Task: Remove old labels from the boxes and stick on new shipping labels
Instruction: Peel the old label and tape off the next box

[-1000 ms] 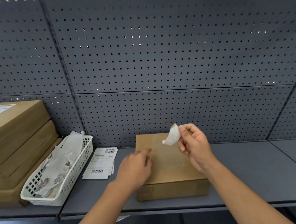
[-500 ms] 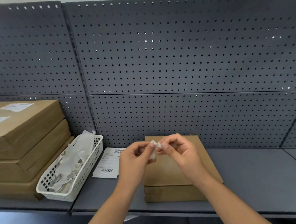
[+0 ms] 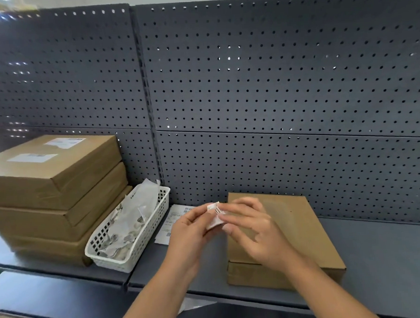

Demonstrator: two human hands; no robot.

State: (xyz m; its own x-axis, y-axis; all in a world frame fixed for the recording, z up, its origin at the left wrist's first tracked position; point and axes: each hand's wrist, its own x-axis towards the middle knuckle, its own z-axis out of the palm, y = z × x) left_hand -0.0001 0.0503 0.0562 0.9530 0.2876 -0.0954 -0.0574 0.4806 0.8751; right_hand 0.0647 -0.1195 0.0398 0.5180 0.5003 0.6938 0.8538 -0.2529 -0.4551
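in the head view, the left hand (image 3: 190,229) pinches a crumpled old label (image 3: 215,215) between thumb and fingertips, held up in the air between the basket (image 3: 133,256) and the box (image 3: 292,217). the right hand (image 3: 254,236) meets the label from the other side, but it is blurred, so i cannot tell whether it pinches or only presses. balling it up likely keeps the sticky side from catching skin before it is dropped in the basket, which already holds paper scraps. the box top looks bare, lying flat on the shelf (image 3: 379,259), ready for a sheet from the new labels (image 3: 176,217) just beside it. stacked boxes (image 3: 52,181) wait at the left.
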